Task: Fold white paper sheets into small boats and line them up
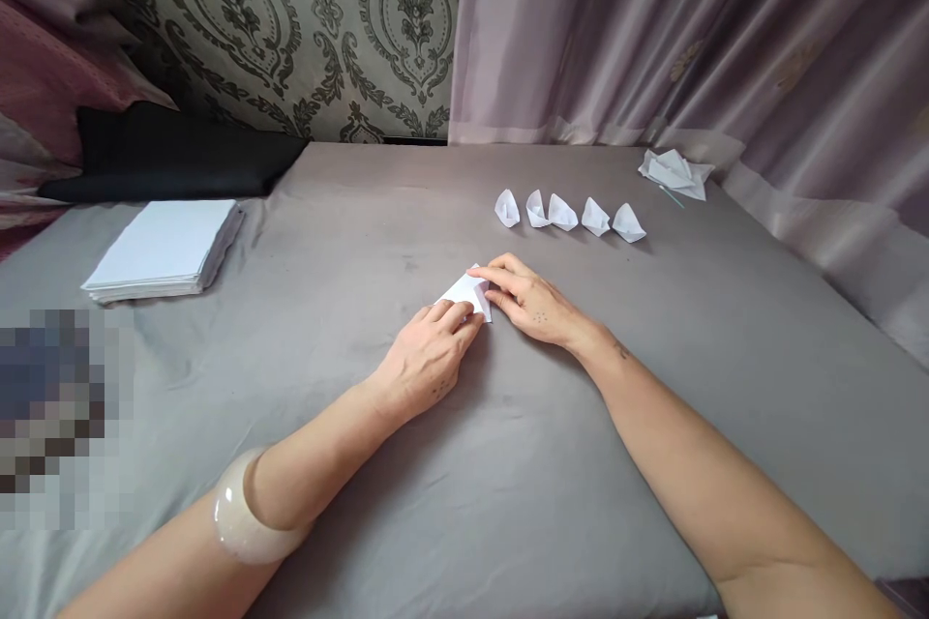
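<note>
Folded paper [463, 289] is lying between the hands, curled left hand [428, 353] holding its near side, half-open right hand [535, 305] touching its right edge.

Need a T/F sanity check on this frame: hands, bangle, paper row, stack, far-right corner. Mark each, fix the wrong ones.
1. Both the left hand and the right hand touch the folded paper. True.
2. The bangle is on the right forearm. False: the bangle is on the left forearm.
3. The row of small folded pieces counts five. True.
4. The paper stack sits right of both hands. False: the paper stack is to their left, near the black cloth.
5. A thin stick lies by the white papers at far right. True.
</note>
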A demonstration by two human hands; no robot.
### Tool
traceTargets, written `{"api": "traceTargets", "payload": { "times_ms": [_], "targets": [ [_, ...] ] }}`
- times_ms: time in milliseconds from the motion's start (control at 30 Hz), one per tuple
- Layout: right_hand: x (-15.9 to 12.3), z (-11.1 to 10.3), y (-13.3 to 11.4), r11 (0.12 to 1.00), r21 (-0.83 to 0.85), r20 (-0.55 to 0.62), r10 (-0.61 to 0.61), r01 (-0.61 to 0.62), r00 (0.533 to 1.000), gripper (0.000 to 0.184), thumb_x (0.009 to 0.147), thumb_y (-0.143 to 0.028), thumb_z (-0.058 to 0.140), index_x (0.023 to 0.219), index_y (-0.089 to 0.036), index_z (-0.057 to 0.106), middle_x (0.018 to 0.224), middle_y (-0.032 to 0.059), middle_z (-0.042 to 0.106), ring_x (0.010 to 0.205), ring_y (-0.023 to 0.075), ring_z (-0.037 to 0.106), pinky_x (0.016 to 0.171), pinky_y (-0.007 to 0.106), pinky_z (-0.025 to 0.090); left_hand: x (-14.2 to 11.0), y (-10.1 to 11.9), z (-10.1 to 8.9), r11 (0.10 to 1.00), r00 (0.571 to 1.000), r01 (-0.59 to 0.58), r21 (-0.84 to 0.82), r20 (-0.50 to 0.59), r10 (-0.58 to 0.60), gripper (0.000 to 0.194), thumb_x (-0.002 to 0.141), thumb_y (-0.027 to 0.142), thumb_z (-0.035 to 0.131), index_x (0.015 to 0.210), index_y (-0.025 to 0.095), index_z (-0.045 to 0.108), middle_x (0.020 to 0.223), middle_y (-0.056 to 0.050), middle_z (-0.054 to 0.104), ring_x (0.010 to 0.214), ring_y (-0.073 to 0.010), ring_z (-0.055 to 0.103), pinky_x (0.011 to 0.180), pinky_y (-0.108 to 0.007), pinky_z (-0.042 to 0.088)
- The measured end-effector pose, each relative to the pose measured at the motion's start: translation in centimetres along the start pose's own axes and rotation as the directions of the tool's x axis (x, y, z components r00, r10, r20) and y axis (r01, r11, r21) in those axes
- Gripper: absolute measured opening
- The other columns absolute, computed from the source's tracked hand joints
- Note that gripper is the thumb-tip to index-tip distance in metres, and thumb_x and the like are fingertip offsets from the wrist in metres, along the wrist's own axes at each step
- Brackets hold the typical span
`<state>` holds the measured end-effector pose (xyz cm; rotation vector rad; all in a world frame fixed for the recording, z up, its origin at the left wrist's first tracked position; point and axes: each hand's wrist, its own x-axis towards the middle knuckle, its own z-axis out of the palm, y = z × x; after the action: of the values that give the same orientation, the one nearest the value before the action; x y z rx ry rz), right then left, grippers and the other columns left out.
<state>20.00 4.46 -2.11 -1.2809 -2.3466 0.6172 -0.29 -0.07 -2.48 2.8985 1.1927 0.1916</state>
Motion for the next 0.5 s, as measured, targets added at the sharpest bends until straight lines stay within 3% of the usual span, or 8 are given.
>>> {"api": "traceTargets", "payload": {
  "times_ms": [167, 267, 367, 500],
  "targets": [
    [0.2, -0.5, 0.7, 0.995, 0.075, -0.023, -0.062, 0.064, 0.998, 0.018, 0.091, -0.021, 0.048, 0.098, -0.022, 0.064, 0.113, 0.0032, 0.055, 0.071, 0.0095, 0.053, 0.069, 0.025, 0.044, 0.1, -0.6, 0.2, 0.999, 0.997, -0.022, -0.038, -0.071, 0.019, 0.041, 0.090, 0.010, 0.037, 0.127, 0.017, 0.052, 0.116, -0.011, 0.059, 0.103, -0.0230, 0.054, 0.088, -0.037, 0.045],
    [-0.8, -0.9, 0.6, 0.993, 0.055, -0.084, -0.098, 0.103, 0.992, 0.015, 0.090, -0.016, 0.048, 0.093, -0.021, 0.063, 0.118, 0.0036, 0.058, 0.073, 0.0097, 0.054, 0.068, 0.025, 0.042, 0.0, -1.2, 0.2, 0.999, 0.988, -0.051, -0.009, -0.146, 0.049, 0.037, 0.090, 0.009, 0.039, 0.120, 0.020, 0.059, 0.115, -0.009, 0.061, 0.105, -0.0234, 0.054, 0.092, -0.039, 0.043],
    [-2.7, -1.0, -0.4, 0.984, -0.168, -0.110, -0.081, 0.062, 0.991, 0.018, 0.091, -0.013, 0.045, 0.093, -0.021, 0.062, 0.108, 0.0035, 0.065, 0.079, 0.0137, 0.058, 0.067, 0.026, 0.040, -0.1, -1.5, 0.2, 0.995, 0.973, -0.101, 0.021, -0.207, 0.103, 0.035, 0.089, 0.009, 0.041, 0.115, 0.018, 0.062, 0.121, -0.009, 0.061, 0.114, -0.0270, 0.050, 0.095, -0.042, 0.041],
    [-5.1, -0.3, -2.0, 0.883, -0.467, -0.064, -0.085, 0.045, 0.994, 0.022, 0.090, -0.009, 0.043, 0.088, -0.019, 0.062, 0.087, 0.0037, 0.066, 0.075, 0.0162, 0.059, 0.064, 0.029, 0.034, -0.1, -1.3, 0.2, 0.985, 0.969, -0.161, -0.060, -0.196, 0.147, 0.036, 0.091, 0.007, 0.036, 0.116, 0.015, 0.061, 0.117, -0.010, 0.065, 0.110, -0.0235, 0.054, 0.089, -0.036, 0.047]
  ]
}}
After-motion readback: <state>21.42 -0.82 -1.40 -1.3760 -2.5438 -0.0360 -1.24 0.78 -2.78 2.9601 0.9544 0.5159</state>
